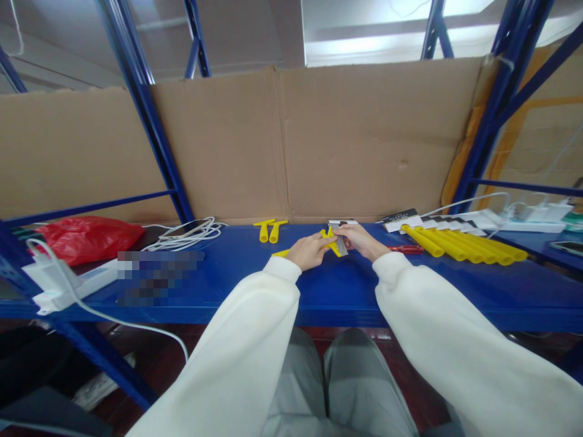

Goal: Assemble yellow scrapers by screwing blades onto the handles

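My left hand (310, 251) is closed on a yellow scraper (336, 249), whose handle runs out past the wrist on the left. My right hand (362, 241) pinches a flat, grey metal blade (341, 245) against the scraper's yellow head. The fingers hide part of where the two meet. Behind my hands lies a small stack of dark and silvery flat pieces (341, 223). Two yellow T-shaped pieces (273, 232) lie side by side at the back, left of my hands. A slim red tool (407, 249) rests just beyond my right wrist.
Several yellow scrapers (464, 246) with long tube handles lie in a row on the right of the blue shelf (255, 285). A black and white packet (402, 221) sits behind them. White cables (200, 232), a red bag (93, 238) and power strips (86, 285) occupy the left. Cardboard (364, 139) walls the back.
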### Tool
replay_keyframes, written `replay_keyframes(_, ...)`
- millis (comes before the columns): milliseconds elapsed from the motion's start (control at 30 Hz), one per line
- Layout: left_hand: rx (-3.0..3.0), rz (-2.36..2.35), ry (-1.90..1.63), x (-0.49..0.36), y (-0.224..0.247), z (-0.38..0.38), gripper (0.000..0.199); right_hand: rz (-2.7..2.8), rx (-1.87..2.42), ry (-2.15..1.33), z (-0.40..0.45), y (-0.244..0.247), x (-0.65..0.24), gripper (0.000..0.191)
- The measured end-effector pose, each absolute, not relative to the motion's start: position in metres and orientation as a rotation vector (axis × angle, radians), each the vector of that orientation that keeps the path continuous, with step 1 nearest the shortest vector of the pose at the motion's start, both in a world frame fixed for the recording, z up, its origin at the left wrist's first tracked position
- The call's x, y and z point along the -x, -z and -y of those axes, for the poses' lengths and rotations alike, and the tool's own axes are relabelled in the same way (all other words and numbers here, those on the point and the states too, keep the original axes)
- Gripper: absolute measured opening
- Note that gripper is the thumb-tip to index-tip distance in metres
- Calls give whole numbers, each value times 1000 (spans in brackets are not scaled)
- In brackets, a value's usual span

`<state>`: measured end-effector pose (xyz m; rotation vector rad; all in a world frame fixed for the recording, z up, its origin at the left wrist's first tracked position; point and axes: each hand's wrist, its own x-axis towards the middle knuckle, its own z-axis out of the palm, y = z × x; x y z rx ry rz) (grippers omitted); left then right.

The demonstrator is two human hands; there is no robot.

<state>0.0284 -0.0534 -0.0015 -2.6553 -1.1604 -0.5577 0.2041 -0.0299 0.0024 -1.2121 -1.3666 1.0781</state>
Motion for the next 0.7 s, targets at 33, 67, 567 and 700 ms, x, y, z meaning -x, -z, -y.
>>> replay_keyframes(33,2655,1154,544,-29,1,54,46,1364,1209,-1073,31,-3,-204,24)
replay_keyframes(67,2656,1148,528,-29,0,54,46,1364,1205,-1071,31,-4,-204,26)
replay_keyframes(567,2600,1410,546,-26,-3,53,44,1553,1301,-733,18,5,-211,27)
replay_keyframes(700,2574,1598,596,-20,-2,45,43,1715,1567,-195,11,5,-219,14)
